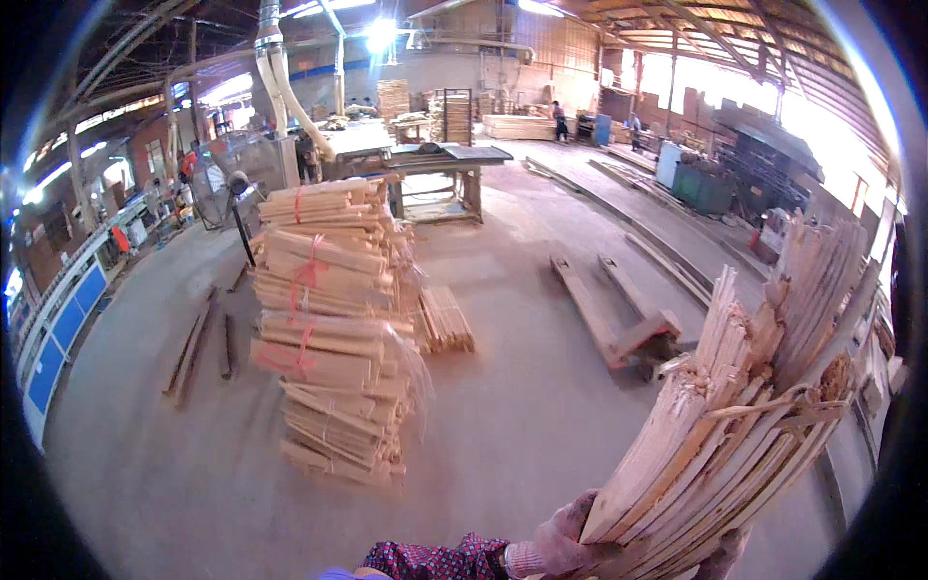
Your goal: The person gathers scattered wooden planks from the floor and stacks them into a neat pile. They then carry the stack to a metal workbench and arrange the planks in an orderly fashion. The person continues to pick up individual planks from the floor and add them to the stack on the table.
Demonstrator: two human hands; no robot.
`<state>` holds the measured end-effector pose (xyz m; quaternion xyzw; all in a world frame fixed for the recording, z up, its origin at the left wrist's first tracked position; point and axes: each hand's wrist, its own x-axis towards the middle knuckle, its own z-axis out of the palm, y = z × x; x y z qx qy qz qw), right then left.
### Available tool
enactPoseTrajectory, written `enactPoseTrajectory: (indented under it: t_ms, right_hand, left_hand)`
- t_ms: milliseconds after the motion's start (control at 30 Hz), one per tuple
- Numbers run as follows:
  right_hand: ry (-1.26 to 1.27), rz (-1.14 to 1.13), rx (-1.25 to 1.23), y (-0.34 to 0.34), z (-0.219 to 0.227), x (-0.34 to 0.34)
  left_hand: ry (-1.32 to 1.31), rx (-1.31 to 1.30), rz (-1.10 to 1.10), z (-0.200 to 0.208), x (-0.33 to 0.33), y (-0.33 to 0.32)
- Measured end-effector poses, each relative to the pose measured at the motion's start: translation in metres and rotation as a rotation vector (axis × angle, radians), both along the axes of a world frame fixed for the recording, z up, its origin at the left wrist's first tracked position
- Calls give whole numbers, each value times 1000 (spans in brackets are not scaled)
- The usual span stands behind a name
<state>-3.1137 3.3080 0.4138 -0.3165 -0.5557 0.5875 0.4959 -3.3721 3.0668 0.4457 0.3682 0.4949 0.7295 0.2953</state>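
A tall bundle of rough, splintered wood strips [715, 445] is held upright and tilted at the lower right, with a thin band across its upper part. My left hand [565, 539], in a pale knit work glove below a dark patterned sleeve, reaches across and grips the bundle's lower left edge. Below the bundle, my right hand [725, 557] shows only in part, its glove against the lower right side; most of its fingers are hidden. Left of the bundle stands a high stack of wood-strip bundles [333, 329] with pink ties.
A pallet jack [619, 319] rests on the floor beyond my hands. A short wood bundle [445, 319] lies behind the stack. Farther back are a saw table [445, 159] and a large fan [232, 179]. Dark bars [191, 343] lie at left; distant people are at the back.
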Motion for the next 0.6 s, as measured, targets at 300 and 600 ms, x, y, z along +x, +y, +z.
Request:
enactPoseTrajectory:
  t_ms: [300, 600]
  right_hand:
    - [-30, 269, 66, 170, 22, -300]
    - [-19, 78, 56, 310, 31, -512]
  left_hand:
    - [-26, 150, 185, 7, -234, 129]
    - [-308, -40, -109, 35, -478, 278]
